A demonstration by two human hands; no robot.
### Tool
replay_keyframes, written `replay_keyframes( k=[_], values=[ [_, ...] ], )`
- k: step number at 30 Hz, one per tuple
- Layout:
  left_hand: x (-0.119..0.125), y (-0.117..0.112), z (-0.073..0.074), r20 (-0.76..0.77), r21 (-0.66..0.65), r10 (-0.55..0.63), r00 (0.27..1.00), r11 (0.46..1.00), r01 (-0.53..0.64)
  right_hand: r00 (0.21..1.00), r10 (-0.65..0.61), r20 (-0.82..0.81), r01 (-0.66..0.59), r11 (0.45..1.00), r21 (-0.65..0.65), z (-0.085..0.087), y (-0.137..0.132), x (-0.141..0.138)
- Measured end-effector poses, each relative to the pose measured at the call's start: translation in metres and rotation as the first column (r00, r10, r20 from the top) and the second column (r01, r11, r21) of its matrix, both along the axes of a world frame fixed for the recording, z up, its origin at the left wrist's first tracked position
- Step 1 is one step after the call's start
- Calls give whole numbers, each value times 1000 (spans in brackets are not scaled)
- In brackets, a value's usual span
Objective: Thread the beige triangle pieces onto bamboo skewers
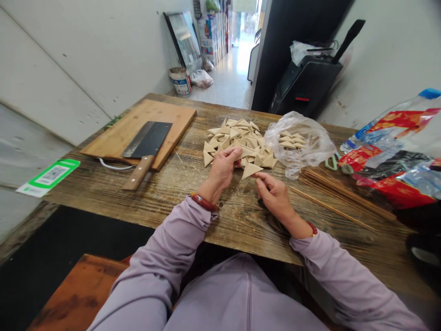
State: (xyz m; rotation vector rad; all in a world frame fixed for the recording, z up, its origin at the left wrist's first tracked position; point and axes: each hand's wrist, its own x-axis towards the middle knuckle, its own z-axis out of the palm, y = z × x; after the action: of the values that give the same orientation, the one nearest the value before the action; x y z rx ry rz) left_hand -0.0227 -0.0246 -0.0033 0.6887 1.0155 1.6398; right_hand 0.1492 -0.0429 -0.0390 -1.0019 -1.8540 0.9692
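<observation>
Centrally, left hand (222, 169) and right hand (275, 194) each pinch a flat beige triangular piece (251, 171) beside a heap (237, 134) of more; rightward, a crumpled clear plastic bag (319, 145) holds skewered beige triangles (292, 145).

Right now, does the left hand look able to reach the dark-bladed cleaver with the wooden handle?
Probably yes: the handle of the cleaver juts past the brown wooden cutting board, and nothing visible stands between it and the left hand.
</observation>
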Motion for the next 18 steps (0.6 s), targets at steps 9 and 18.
replay_keyframes(
  k=[9, 18],
  values=[
    [2, -1, 1, -11, -6, -20, 1000, 1000, 20, 1000, -3, -8, 3, 1000, 4, 0, 1, -1],
    [5, -4, 3, -31, 28, -55, 998, 998, 56, 1000, -1, -24, 1, 1000, -4, -2, 4, -2]
  ],
)
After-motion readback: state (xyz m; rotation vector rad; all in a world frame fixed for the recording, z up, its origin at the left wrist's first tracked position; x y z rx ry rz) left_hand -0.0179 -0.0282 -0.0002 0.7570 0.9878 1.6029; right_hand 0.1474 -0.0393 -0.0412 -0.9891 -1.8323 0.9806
